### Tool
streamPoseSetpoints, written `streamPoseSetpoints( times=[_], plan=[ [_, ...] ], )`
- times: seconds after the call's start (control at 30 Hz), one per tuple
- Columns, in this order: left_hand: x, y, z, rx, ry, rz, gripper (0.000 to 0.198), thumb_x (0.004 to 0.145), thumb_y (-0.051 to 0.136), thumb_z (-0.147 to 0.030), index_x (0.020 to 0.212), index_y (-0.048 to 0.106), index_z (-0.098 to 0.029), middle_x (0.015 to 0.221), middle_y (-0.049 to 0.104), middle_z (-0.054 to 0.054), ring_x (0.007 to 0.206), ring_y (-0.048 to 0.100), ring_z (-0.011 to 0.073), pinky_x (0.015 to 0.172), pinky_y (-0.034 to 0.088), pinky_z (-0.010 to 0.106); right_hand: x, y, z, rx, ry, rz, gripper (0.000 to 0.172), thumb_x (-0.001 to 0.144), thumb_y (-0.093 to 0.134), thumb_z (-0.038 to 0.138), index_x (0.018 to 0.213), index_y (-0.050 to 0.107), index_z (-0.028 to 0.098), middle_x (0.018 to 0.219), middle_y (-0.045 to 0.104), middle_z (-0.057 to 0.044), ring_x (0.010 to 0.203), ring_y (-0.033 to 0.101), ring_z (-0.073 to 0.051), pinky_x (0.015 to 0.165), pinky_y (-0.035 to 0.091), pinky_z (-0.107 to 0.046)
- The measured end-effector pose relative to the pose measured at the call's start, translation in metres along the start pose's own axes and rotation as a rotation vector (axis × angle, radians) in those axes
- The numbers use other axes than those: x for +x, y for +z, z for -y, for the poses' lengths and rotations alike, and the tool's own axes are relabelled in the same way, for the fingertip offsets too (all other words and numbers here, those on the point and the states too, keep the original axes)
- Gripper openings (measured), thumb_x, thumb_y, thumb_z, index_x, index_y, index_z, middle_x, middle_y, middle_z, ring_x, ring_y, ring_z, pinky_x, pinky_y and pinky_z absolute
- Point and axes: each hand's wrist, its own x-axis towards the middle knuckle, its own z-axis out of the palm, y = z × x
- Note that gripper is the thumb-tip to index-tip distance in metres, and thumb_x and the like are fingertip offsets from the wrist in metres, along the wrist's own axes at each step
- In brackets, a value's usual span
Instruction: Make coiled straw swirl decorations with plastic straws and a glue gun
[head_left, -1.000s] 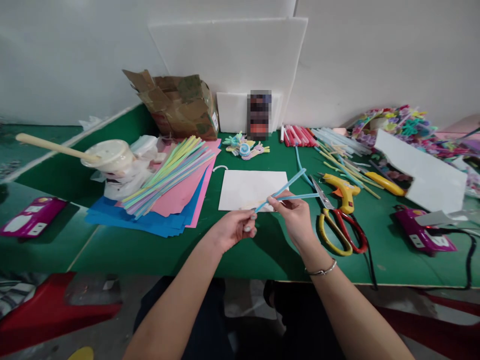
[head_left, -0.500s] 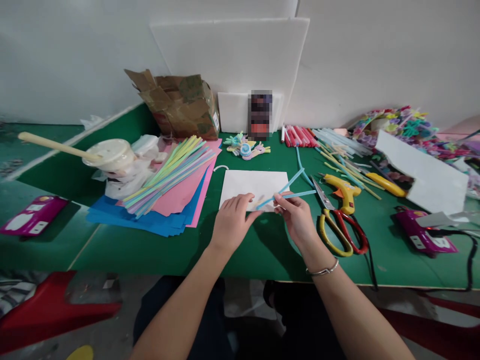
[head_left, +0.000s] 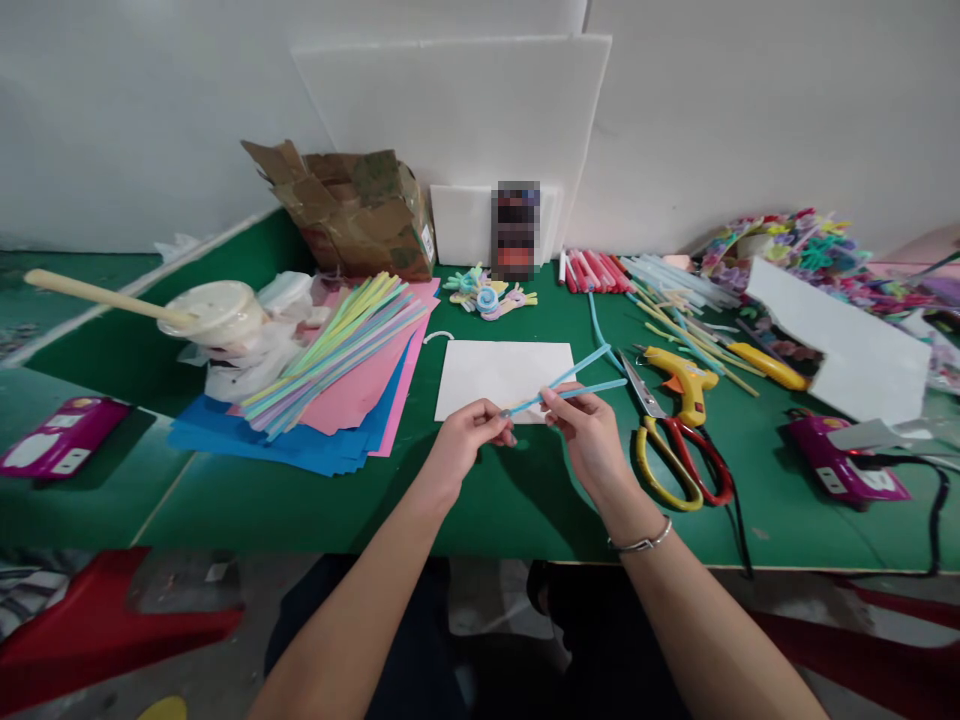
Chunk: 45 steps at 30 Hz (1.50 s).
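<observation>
Along the near edge, mid-length, is where it all counts on this big green counter [head_left: 300, 510]; a tall white board [head_left: 465, 100] stands at the back edge. Twd the L end: a fanned stack of blue & pink sheets [head_left: 262, 435], w/ a cardboard box [head_left: 367, 225] behind, nr the back edge. Btwn the stack & the R-side tools, a white sheet [head_left: 487, 370] lies flat, set in from the front edge. Just R of it: scissors [head_left: 660, 412], open, handles twd the front edge, blades pointing back & slightly L; then a yellow glue gun [head_left: 679, 368], farther R. R hand [head_left: 592, 430] is the one nearer the scissors; thumb & fingers closed on a thin light-blue strip [head_left: 525, 405] at the spot where it forks. L hand [head_left: 463, 432] pinches the strip's single L tip, w/ a short span btwn the two hands. Strip is held over the white sheet's near R part; long axis runs roughly L–R, rising a bit twd the back R corner. Fork opens R, away from L hand: upper prong slants to the back edge, lower one nearly parallel to the front edge, its end near the scissor blades. Can't tell if it's 1 folded pc or 2.
</observation>
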Motion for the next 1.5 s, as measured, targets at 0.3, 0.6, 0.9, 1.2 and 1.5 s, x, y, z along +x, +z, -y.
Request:
streamPoseSetpoints(
  times=[0.3,0.6,0.9,1.2,1.5],
  plan=[
    [0.004,-0.002,0.002,-0.547,-0.442,0.071,0.012,0.077,0.051,-0.017,0.065,0.052,-0.017,0.054,0.044,-0.001,0.049,0.050,0.0102,0.052,0.047,0.023,0.000,0.000,-0.001,-0.028,-0.066,-0.028,0.020,0.055,0.078,0.032,0.054,0.061,0.021,0.061,0.055,0.002,0.059,0.048,-0.011,0.057,0.037,-0.027],
    [-0.001,-0.002,0.010,0.820,0.613,-0.344,0.023,0.082,0.058,-0.032,0.101,0.055,-0.019,0.096,0.067,0.009,0.091,0.062,0.0225,0.079,0.047,0.035,0.005,-0.005,-0.001,0.042,0.065,-0.074,0.021,0.050,0.080,0.031,0.056,0.064,0.019,0.060,0.058,0.001,0.056,0.048,-0.010,0.054,0.038,-0.026],
    [-0.005,-0.004,0.007,1.168,0.880,-0.333,0.018,0.089,0.048,-0.026,0.078,0.060,-0.019,0.070,0.066,0.003,0.070,0.061,0.0177,0.067,0.043,0.030,0.005,-0.003,-0.002,0.047,0.135,-0.032,0.024,0.049,0.081,0.031,0.057,0.062,0.019,0.060,0.058,0.001,0.056,0.050,-0.011,0.055,0.040,-0.027],
    [0.002,-0.001,0.001,-0.085,-0.250,-0.010,0.028,0.085,0.049,-0.029,0.059,0.048,-0.018,0.046,0.042,-0.005,0.046,0.048,0.0104,0.052,0.039,0.023,0.001,-0.001,-0.002,-0.042,-0.021,0.005,0.020,0.053,0.079,0.030,0.055,0.062,0.020,0.057,0.051,0.004,0.054,0.043,-0.009,0.055,0.035,-0.026],
    [0.001,-0.003,-0.002,-0.455,-0.383,0.206,0.033,0.090,0.038,-0.024,0.058,0.045,-0.017,0.046,0.034,-0.005,0.042,0.044,0.0074,0.051,0.041,0.021,0.001,-0.001,-0.003,-0.013,-0.013,0.026,0.018,0.054,0.079,0.029,0.056,0.064,0.021,0.060,0.055,0.004,0.055,0.044,-0.009,0.055,0.034,-0.026]
  ],
)
